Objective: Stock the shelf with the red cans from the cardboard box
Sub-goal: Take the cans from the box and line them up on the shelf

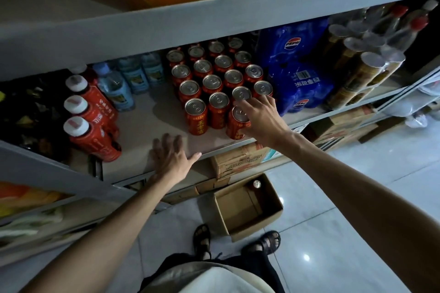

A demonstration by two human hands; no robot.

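Several red cans [215,78] with silver tops stand in rows on the middle shelf [142,126]. My right hand [259,119] reaches in from the right and wraps its fingers around the front right red can [234,129] near the shelf edge. My left hand [170,157] rests flat and empty on the shelf's front edge, fingers spread, left of the cans. On the floor below sits the open cardboard box [240,209]; one can top [257,183] shows in its far corner.
Red bottles [90,116] with white caps and water bottles [116,88] stand left of the cans. A blue Pepsi pack [295,71] and wrapped bottles [366,64] stand to the right. Closed cartons [238,159] lie under the shelf. My sandalled feet [238,240] flank the box.
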